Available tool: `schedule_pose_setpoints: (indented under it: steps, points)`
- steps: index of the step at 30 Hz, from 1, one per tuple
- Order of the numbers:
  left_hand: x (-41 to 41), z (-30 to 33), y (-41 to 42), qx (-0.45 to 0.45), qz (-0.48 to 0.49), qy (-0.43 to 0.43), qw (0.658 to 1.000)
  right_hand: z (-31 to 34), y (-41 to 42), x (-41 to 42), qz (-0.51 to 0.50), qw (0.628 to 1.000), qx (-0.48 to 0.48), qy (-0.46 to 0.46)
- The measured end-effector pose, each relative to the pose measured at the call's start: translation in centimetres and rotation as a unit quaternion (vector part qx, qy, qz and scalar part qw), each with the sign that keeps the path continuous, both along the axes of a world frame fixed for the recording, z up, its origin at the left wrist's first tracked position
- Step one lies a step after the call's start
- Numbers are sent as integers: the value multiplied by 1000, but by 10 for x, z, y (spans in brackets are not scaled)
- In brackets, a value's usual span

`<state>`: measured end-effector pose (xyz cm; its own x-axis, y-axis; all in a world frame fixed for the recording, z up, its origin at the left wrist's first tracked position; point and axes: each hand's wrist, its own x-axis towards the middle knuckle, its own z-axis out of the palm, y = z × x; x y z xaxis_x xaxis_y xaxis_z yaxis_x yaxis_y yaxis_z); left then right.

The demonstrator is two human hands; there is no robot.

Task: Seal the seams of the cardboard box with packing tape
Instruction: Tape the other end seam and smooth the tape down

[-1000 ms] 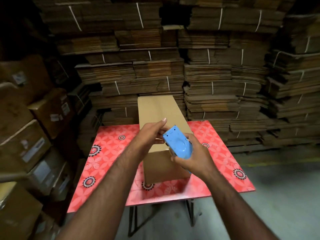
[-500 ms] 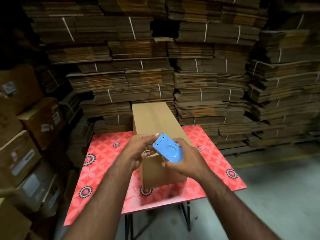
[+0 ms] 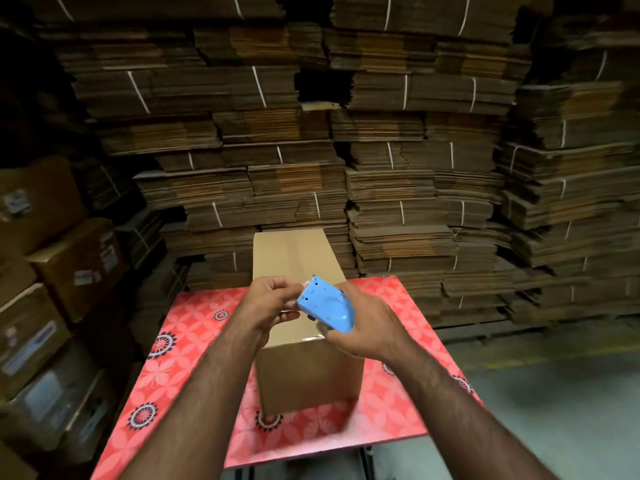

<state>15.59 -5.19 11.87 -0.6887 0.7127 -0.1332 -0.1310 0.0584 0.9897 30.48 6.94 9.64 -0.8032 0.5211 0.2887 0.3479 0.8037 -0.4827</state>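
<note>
You are gripping the blue tape dispenser (image 3: 327, 308) in your right hand (image 3: 363, 323) above the cardboard box (image 3: 304, 368) on the bench (image 3: 194, 344), your left hand (image 3: 270, 303) pinching at its toothed edge, apparently freeing the tape end; next, anchor it on the box's top seam.

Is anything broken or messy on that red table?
Nothing stands out. The cardboard box stands upright and undamaged on the red table; the right hand holds the blue tape dispenser over it.

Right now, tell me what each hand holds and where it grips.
The right hand grips the blue tape dispenser round its rear body. The left hand pinches at its toothed front end, apparently the tape's end.
</note>
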Motion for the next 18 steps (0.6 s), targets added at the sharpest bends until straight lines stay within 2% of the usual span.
schedule_pose_setpoints:
  steps: [5, 10, 13, 18]
  points:
    - [-3, 2, 22, -20, 84, 72, 994, 10, 41, -13, 60, 997, 50, -13]
    - [-6, -3, 33, -30, 194, 141, 970, 13, 74, -32, 146, 986, 74, 18]
    - [-8, -10, 32, -33, 262, 110, 958, 8, 96, -42, 185, 977, 104, 1]
    - [-10, -25, 30, -60, 321, 69, 943, 7, 105, -59, 219, 968, 105, -55]
